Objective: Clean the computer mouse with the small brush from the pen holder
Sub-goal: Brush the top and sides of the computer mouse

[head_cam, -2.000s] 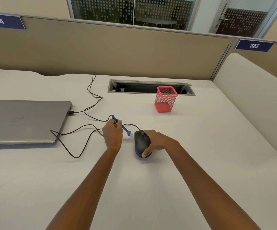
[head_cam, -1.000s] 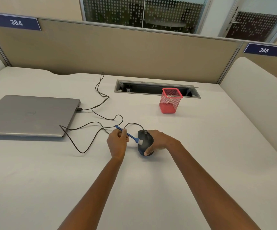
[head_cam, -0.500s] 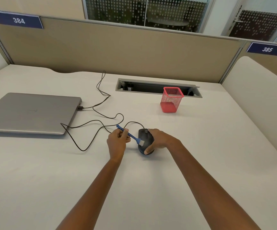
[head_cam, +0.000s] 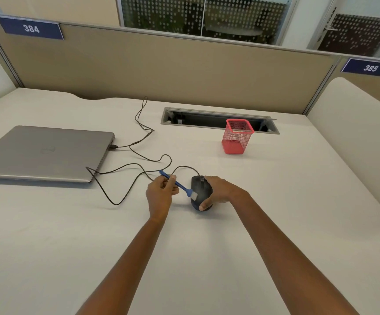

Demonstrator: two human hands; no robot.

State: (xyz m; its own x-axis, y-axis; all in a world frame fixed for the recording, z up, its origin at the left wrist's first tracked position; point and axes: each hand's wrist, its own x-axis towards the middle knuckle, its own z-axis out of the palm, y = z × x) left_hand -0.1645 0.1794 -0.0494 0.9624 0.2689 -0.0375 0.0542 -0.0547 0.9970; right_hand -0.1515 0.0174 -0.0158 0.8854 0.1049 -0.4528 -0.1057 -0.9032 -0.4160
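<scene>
Near the middle of the desk (head_cam: 275, 201): a black wired computer mouse (head_cam: 201, 194) lies flat.
Right hand (head_cam: 221, 189): curled over the mouse's right side, thumb at its near end, gripping it.
Left hand (head_cam: 160, 194): pinches the handle of the small blue brush (head_cam: 180, 185), just left of the mouse.
Brush: slants down to the right, pale bristles touching the mouse's left side.
Pen holder (head_cam: 235, 142): red mesh, upright near the far edge, well apart from both hands.
Laptop (head_cam: 43, 151): closed, grey, by the left edge; a dark cable (head_cam: 116, 204) is plugged into its right side.
</scene>
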